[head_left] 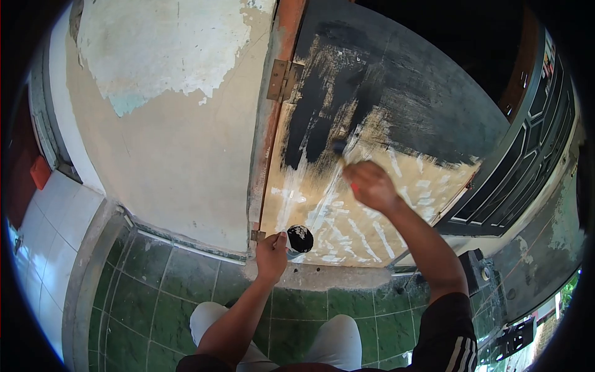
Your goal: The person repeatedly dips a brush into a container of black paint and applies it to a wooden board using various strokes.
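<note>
My right hand [370, 183] is closed around the handle of a paintbrush [339, 149], its dark bristles at the surface of the door panel [365, 211]. The panel's upper part is coated in black paint, with streaky edges. Lower down it is bare tan wood with white patches. At the lower left, my left hand [271, 253] grips the side of a small cup [300, 238] of black paint, with pale flecks on its inside. The cup is held in front of the panel's bottom edge.
A rusty hinge [280, 80] joins the door to its reddish frame. Peeling wall [180, 161] stands to the left. Green floor tiles [186, 297] lie below. A dark box-like object [474, 270] sits on the right, near a dark panelled door [514, 167]. A red object [40, 172] is far left.
</note>
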Demonstrator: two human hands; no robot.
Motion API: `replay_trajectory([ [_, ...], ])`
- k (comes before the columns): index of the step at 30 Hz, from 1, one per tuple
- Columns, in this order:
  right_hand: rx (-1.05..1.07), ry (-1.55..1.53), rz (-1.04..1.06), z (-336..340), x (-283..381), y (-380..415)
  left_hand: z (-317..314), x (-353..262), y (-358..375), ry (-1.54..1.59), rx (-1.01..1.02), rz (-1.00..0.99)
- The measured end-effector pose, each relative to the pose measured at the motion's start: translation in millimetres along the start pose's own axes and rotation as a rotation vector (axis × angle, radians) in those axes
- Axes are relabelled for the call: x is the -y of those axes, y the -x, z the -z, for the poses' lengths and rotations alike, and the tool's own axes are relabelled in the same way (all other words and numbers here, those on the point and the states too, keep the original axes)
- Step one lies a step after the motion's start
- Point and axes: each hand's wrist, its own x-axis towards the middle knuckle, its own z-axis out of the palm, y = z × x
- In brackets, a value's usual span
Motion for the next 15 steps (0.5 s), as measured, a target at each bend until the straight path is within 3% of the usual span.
replay_trajectory([
  [2, 0.196, -0.179, -0.127, -11, 21, 10, 0, 0, 0, 0.007, 0.009, 0.01],
  [8, -0.003, -0.279, -0.327, 39, -60, -54, -1, -2, 2, -0.017, 0.007, -0.006],
  [10, -0.133, -0.123, -0.318, 68, -63, -82, 0, -1, 1, -0.036, 0.005, -0.011],
  [13, -0.372, 0.211, -0.143, 85, -49, -98, -1, -3, 1, -0.05, 0.003, -0.014],
  [15, -0.348, 0.263, -0.045, 60, -44, -77, -2, -4, 2, -0.064, 0.009, -0.007],
])
